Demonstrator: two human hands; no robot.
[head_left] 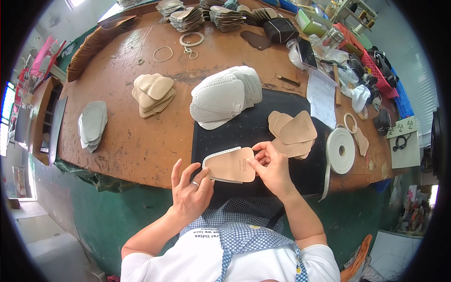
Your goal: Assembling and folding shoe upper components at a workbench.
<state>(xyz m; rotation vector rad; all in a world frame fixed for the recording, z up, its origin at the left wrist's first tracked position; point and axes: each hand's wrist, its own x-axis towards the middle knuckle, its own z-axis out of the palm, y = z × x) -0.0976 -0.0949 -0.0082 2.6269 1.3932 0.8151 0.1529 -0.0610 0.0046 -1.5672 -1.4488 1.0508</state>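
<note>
The left hand (192, 192) and right hand (272, 170) fingers are pinching one tan panel (230, 167) over a perforated white panel (221, 153), the farther white stack (221, 96) apparently remaining unpaired.

Lies between left fingers (190, 172) and right fingers (267, 148) as a tan, round-cornered, leather-like panel (230, 166), bordered nearest the left ones by white perforated material (223, 152).

My forearms (152, 232) converge, elbows bent | my left hand (191, 190): back showing, fingers fanned apart and bent | my right hand (271, 167): thumb and forefinger in a grip, other fingers curled
</note>
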